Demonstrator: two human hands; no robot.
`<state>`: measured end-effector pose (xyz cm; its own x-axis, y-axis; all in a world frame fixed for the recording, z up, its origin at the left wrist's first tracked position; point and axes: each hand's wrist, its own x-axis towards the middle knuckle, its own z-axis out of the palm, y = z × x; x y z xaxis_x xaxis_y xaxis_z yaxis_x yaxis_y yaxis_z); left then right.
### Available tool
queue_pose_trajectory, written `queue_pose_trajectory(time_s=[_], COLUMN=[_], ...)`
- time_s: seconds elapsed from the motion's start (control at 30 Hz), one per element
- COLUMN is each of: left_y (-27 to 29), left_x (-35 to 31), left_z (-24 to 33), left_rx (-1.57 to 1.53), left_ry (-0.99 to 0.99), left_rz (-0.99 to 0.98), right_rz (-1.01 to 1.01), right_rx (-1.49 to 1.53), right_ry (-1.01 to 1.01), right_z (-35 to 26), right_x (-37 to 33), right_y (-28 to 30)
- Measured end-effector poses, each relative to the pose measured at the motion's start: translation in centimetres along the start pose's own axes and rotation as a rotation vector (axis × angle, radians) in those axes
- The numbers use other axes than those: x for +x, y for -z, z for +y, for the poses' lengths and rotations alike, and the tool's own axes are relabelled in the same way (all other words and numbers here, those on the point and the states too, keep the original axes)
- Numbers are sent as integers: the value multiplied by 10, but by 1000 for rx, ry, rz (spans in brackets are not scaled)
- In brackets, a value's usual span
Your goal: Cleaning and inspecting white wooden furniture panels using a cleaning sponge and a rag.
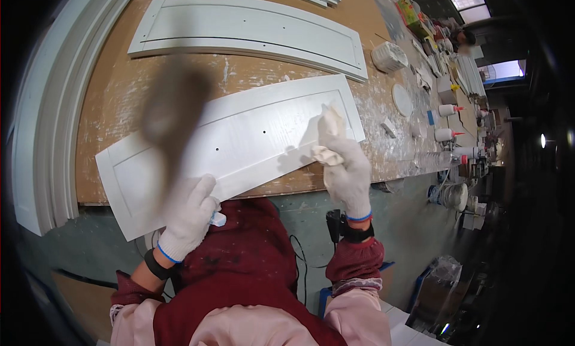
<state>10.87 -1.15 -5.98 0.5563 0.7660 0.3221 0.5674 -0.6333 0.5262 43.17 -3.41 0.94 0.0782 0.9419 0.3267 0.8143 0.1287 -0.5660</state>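
Observation:
A white panel (239,136) with a recessed border and small dark holes lies slanted on the table, its left end jutting past the near edge. My left hand (184,223), in a white knitted glove, is at that panel's near edge with its fingers bent. A small pale-blue piece (218,219) pokes out of its grasp; its kind is unclear. My right hand (348,175), gloved too, is closed round a crumpled cream cloth (333,125) over the panel's right end. A blurred dark-brown shape (173,106) close to the camera hides part of the panel.
A similar white panel (251,31) lies farther back, and long white boards (63,106) are stacked at the left. To the right stand a white tub (389,57), a round lid (402,100), glue bottles with red tips (446,134) and a clear bottle (432,160).

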Motion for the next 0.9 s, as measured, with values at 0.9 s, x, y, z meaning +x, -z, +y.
queue_pose_trajectory(time_s=[0.9], left_y=[18], left_x=[30], left_z=[15], left_rx=[33], left_ry=[-123], left_rz=[-291], right_rz=[-214], right_rx=[-399], right_ry=[-288], right_z=[55], right_x=[102], right_y=[-22])
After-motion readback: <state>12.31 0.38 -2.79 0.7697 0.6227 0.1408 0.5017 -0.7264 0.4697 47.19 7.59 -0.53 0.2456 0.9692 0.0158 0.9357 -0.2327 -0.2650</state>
